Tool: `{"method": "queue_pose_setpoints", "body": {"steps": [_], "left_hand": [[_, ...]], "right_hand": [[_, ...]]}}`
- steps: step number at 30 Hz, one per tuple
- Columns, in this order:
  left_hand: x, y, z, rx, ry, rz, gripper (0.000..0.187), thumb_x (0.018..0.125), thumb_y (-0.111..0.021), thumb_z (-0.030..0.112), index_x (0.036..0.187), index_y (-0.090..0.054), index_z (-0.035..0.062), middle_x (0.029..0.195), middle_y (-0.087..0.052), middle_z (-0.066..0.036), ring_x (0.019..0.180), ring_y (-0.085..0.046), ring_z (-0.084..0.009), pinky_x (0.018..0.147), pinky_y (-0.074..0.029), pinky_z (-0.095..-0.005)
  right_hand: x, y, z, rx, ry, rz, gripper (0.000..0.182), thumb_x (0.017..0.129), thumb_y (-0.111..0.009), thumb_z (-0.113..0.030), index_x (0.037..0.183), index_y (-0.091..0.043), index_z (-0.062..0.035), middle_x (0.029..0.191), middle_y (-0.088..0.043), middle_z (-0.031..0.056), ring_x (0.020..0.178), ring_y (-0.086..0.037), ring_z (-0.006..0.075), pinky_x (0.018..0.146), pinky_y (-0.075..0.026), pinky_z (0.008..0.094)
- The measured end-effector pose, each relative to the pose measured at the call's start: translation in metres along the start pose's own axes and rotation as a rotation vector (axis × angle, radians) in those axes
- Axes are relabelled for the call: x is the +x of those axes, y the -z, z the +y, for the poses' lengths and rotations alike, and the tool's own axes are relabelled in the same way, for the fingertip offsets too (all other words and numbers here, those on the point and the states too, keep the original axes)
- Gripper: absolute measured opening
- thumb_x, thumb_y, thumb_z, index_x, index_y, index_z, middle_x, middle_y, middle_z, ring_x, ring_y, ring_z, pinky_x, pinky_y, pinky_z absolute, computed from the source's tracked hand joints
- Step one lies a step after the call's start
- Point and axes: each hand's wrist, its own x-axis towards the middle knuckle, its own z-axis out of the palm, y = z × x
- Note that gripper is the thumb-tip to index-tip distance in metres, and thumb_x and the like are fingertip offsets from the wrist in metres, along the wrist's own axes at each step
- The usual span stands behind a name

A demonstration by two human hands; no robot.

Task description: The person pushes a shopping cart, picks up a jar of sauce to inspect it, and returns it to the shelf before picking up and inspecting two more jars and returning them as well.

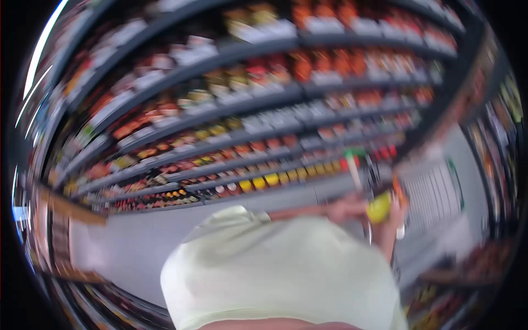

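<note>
- Held up off the floor, in front of the body and toward the right of the view: a yellow item (378, 208), with orange showing (398, 190) just beside; too blurred to identify.
- Gripped by the right hand (397, 212), partly closed around the item's side.
- Close against the item's other side, the left hand (349, 208); blurred, so impossible to tell how far open or whether gripping.
- Just beyond the hands, a pale bar (353, 170) with a green end; farther right, a wire cart (434, 192).
- Nearest the camera, a pale shirt (280, 269).
- Underfoot, a pale grey, smooth floor (137, 242), running along the shelf base.
- Across the aisle, long grey shelves (253, 107) in stacked tiers, packed with red, orange and yellow goods; low down, some yellow jars (258, 182).
- At left, a wood-toned unit (82, 210); high up, bright strip lights (41, 55).
</note>
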Motion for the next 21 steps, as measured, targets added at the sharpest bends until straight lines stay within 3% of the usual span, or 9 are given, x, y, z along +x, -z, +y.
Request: {"method": "queue_pose_setpoints", "body": {"steps": [1, 3, 5, 8, 10, 13, 17, 18, 21], "left_hand": [[0.001, 0.007, 0.006, 0.065, 0.015, -0.061, 0.036, 0.097, -0.052, 0.024, 0.123, -0.056, -0.0003, 0.116, -0.063, -0.01, 0.111, -0.057, -0.0207, 0.095, -0.045, -0.038], [0.012, 0.016, -0.003, 0.085, 0.006, -0.027, 0.039, 0.097, -0.054, 0.026, 0.128, -0.049, 0.0028, 0.108, -0.065, -0.012, 0.097, -0.064, -0.0241, 0.088, -0.051, -0.0422], [0.012, -0.003, 0.022, -0.018, -0.065, -0.08, 0.058, 0.099, -0.048, 0.029, 0.146, -0.024, 0.0059, 0.125, -0.056, -0.013, 0.105, -0.061, -0.0246, 0.086, -0.051, -0.0419], [0.018, -0.011, 0.039, 0.042, -0.093, -0.22, 0.065, 0.098, -0.049, 0.036, 0.148, -0.018, 0.007, 0.13, -0.051, -0.012, 0.111, -0.057, -0.0226, 0.084, -0.051, -0.0413], [0.016, -0.014, 0.044, 0.098, -0.11, -0.182, 0.069, 0.096, -0.048, 0.045, 0.147, -0.021, 0.007, 0.132, -0.049, -0.011, 0.112, -0.056, -0.0222, 0.081, -0.052, -0.0406], [0.017, -0.02, 0.047, 0.066, -0.099, -0.047, 0.072, 0.094, -0.048, 0.052, 0.146, -0.023, 0.007, 0.133, -0.047, -0.011, 0.114, -0.055, -0.0228, 0.08, -0.051, -0.0393], [0.023, 0.005, 0.028, -0.224, 0.003, -0.129, 0.073, 0.096, -0.026, 0.063, 0.144, -0.028, 0.0086, 0.124, -0.054, -0.021, 0.077, -0.058, -0.0232, 0.072, -0.046, -0.0366], [0.022, -0.007, 0.034, -0.232, 0.029, -0.005, 0.076, 0.094, -0.02, 0.065, 0.141, -0.032, 0.0059, 0.116, -0.057, -0.023, 0.063, -0.052, -0.0191, 0.07, -0.043, -0.0349], [0.024, 0.001, 0.033, -0.385, 0.035, -0.06, 0.076, 0.093, -0.025, 0.064, 0.138, -0.034, 0.0039, 0.111, -0.057, -0.02, 0.062, -0.051, -0.016, 0.069, -0.043, -0.0337]], "right_hand": [[0.006, 0.0, -0.003, -0.082, -0.087, 0.085, 0.037, 0.084, -0.063, -0.021, 0.113, -0.058, 0.0011, 0.092, -0.061, 0.0042, 0.075, -0.06, 0.0124, 0.064, -0.05, 0.0269], [0.0, -0.023, -0.016, -0.071, -0.07, 0.222, 0.035, 0.09, -0.06, -0.026, 0.113, -0.053, -0.001, 0.082, -0.059, 0.0023, 0.067, -0.058, 0.0098, 0.057, -0.049, 0.0253], [0.01, -0.019, -0.017, -0.027, 0.006, -0.087, 0.042, 0.093, -0.057, -0.038, 0.113, -0.052, -0.0019, 0.08, -0.059, 0.0035, 0.061, -0.06, 0.0121, 0.039, -0.045, 0.0251], [0.014, -0.018, -0.017, 0.11, -0.156, -0.041, 0.053, 0.095, -0.049, -0.049, 0.118, -0.052, -0.0009, 0.09, -0.065, 0.0089, 0.066, -0.065, 0.0147, 0.041, -0.048, 0.0251], [0.017, -0.023, -0.018, -0.065, -0.15, -0.108, 0.081, 0.096, -0.016, -0.064, 0.135, -0.042, 0.0016, 0.121, -0.06, 0.0227, 0.109, -0.06, 0.0319, 0.093, -0.051, 0.0427], [0.022, -0.032, -0.023, 0.101, -0.222, -0.048, 0.08, 0.096, -0.017, -0.063, 0.135, -0.042, 0.0021, 0.122, -0.059, 0.0233, 0.113, -0.058, 0.0339, 0.095, -0.05, 0.0439], [0.029, -0.027, -0.011, 0.177, -0.222, 0.002, 0.076, 0.097, -0.019, -0.061, 0.135, -0.043, 0.0015, 0.124, -0.058, 0.0243, 0.112, -0.059, 0.0329, 0.096, -0.049, 0.0432], [0.027, -0.029, -0.014, 0.194, -0.228, -0.059, 0.07, 0.095, -0.035, -0.06, 0.13, -0.043, -0.0006, 0.109, -0.063, 0.0167, 0.067, -0.066, 0.0197, 0.042, -0.054, 0.0291], [0.021, -0.045, -0.022, 0.054, -0.237, 0.006, 0.069, 0.095, -0.036, -0.06, 0.128, -0.045, -0.0004, 0.1, -0.063, 0.0172, 0.049, -0.058, 0.0154, 0.028, -0.046, 0.0258]]}}
